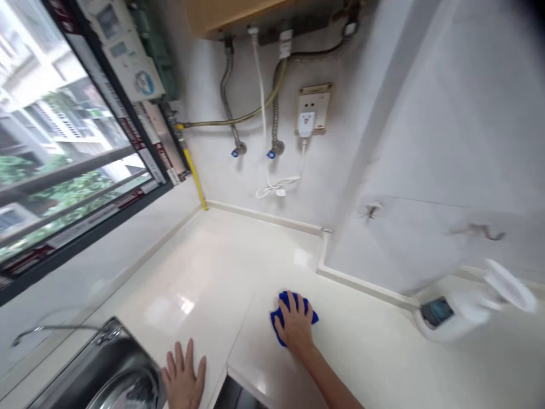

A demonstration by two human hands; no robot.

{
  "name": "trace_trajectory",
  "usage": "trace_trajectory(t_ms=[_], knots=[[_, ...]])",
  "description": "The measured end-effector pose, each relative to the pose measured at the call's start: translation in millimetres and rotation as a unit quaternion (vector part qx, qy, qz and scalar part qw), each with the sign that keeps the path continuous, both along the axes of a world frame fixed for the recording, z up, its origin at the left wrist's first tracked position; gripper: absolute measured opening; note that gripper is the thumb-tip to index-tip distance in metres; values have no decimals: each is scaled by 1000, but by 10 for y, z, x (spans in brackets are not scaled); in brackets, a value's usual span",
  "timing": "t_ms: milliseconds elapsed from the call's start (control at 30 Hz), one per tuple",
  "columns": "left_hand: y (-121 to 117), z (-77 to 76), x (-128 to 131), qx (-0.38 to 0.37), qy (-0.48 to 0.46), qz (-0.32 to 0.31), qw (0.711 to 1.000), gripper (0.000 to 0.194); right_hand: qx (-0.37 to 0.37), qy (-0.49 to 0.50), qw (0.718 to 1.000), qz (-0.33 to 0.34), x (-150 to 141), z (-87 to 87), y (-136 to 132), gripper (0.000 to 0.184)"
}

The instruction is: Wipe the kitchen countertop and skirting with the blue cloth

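Note:
My right hand (297,328) presses down on a crumpled blue cloth (286,304) on the cream countertop (221,267), fingers curled over it. The cloth shows around my fingertips and at both sides of the hand. My left hand (184,375) lies flat on the countertop at the lower middle, fingers stretched out and apart, holding nothing, just right of the steel sink (106,369).
A faucet spout (42,329) arches at lower left. A window (55,147) fills the left. On the back wall are pipes with blue valves (255,152), a socket (313,111) and a yellow gas pipe (193,173). A white appliance with a dark display (443,312) sits at right.

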State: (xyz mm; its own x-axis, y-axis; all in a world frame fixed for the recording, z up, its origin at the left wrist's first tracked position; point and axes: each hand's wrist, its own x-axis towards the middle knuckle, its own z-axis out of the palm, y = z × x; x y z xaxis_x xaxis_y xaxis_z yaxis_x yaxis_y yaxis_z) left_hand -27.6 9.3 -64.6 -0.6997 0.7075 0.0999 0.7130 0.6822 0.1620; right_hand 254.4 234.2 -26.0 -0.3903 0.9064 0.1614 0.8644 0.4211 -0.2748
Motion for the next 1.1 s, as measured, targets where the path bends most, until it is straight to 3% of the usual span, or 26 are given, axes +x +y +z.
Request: trace_trajectory(t_ms=[267,467,667,800,967,1100], knots=[[-5,167,151,-59,-11,3,998,64,69,16,997,3,60,-54,-74,46],[-30,155,185,-45,-14,-3,999,69,105,-13,994,15,180,-134,-134,46],[-120,147,89,-18,-47,-51,997,67,120,-44,988,-91,164,-218,-383,49],[-477,-49,-170,30,-69,-90,993,56,132,-45,982,-126,-121,-289,-688,52],[-1011,-514,-362,116,-25,-82,990,53,137,-33,989,-47,-799,-305,-1056,48],[-1190,-634,-330,180,-32,-114,977,50,109,-5,994,18,-1441,-256,-1395,44]])
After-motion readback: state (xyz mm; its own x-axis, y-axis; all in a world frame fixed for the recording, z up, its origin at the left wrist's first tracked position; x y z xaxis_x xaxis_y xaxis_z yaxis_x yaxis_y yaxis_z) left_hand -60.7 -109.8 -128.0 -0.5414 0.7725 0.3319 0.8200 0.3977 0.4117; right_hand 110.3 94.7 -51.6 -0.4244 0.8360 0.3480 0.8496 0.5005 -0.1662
